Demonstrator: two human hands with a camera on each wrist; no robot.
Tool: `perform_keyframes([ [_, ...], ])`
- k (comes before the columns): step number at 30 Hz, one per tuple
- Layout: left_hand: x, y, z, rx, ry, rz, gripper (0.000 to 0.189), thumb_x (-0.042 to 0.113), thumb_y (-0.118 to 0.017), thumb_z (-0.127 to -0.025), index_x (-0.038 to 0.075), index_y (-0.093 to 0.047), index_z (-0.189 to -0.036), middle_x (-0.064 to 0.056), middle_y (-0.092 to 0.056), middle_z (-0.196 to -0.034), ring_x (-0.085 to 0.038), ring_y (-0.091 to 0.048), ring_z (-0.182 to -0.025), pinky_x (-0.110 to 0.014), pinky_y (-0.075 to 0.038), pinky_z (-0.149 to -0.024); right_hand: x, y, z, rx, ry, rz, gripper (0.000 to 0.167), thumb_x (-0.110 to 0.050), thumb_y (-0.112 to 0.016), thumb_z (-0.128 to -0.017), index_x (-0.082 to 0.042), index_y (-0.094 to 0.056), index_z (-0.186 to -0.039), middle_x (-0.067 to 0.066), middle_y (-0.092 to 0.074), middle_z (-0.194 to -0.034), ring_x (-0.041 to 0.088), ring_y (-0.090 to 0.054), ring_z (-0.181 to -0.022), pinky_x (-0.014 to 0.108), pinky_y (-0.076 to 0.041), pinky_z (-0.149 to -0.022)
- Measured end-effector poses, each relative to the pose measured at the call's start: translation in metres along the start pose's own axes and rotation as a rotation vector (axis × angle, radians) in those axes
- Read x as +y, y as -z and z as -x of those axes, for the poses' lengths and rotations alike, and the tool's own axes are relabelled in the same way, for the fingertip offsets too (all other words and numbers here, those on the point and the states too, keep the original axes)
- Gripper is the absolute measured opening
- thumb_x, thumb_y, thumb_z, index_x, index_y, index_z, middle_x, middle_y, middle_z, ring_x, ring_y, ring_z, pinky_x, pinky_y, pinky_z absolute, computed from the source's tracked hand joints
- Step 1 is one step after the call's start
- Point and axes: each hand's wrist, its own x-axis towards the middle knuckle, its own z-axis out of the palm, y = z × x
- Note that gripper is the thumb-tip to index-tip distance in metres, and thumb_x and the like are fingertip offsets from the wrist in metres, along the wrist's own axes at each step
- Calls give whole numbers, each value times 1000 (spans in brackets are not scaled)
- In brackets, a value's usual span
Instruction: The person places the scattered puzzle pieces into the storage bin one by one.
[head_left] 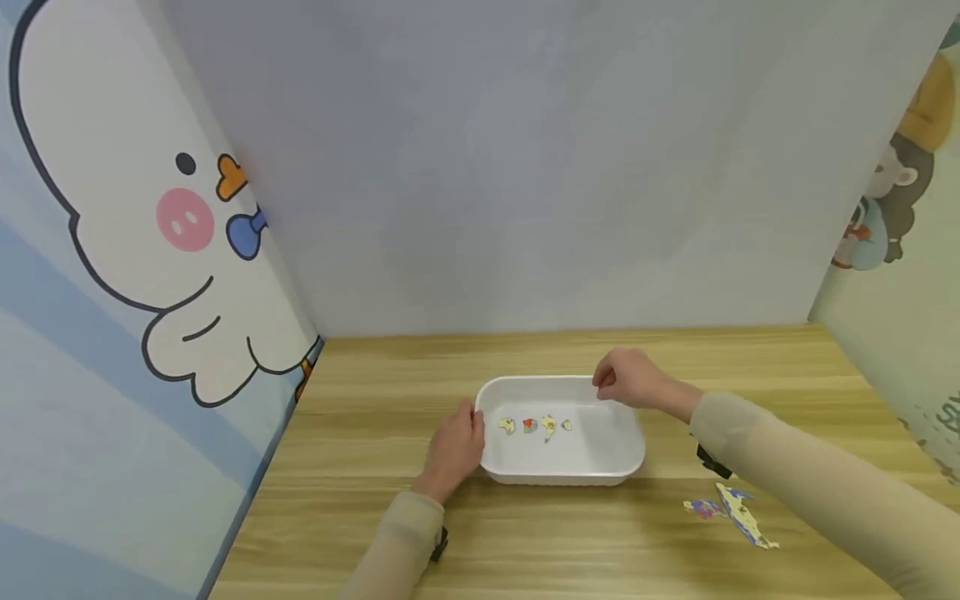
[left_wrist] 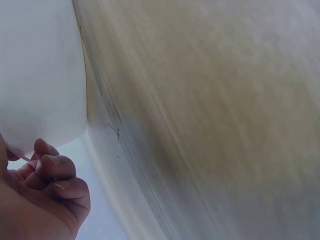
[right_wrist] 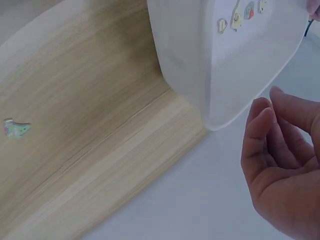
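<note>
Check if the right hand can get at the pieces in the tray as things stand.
Looks like yes: the right hand is at the far right corner of the tray, and nothing covers the pieces. The left hand is at the left end, seemingly clear of them.

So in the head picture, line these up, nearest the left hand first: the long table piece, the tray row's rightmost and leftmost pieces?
1. Leftmost piece: inside the tray, left side.
2. Rightmost piece: inside too, near the middle.
3. Long piece: on the table, right of the tray.
</note>
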Motion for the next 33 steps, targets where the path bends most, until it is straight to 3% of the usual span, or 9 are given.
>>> perform_keyframes([
  [7, -7, 3, 1, 20, 3, -1, 16, 21, -44, -100, 8, -52, -95, -2, -52, -70, -16, -50, -60, -32, -42, -51, 20, 13, 11, 86, 45, -35, 13, -4, -74, -81, 1, -69, -91, 4, -67, -82, 21, -64, -77, 36, -51, -70],
  [13, -8, 6, 2, 18, 14, -11, 17, 21, -44, -100, 7, -53, -96, -3, -53, -72, -17, -51, -61, -33, -43, -53, 46, 18, 33, 141, 20, -83, 16, -8, -75, -80, 2, -68, -92, 4, -68, -82, 22, -65, -78, 38, -51, -70],
  [23, -4, 3, 2, 19, 9, -5, 16, 20, -44, -100, 7, -53, -96, -3, -53, -72, -17, -51, -61, -33, -43, -54, 89, 10, 77, 131, -106, -152, 18, -7, -73, -83, 6, -66, -94, 5, -66, -83, 20, -63, -75, 36, -50, -67],
  [33, 1, -2, 1, 7, -11, -3, 16, 20, -44, -100, 7, -53, -97, -3, -53, -72, -17, -50, -61, -33, -43, -53, 121, -4, 108, 104, -154, -105, 17, 0, -76, -76, 7, -65, -87, 9, -64, -80, 24, -61, -73, 41, -50, -68],
])
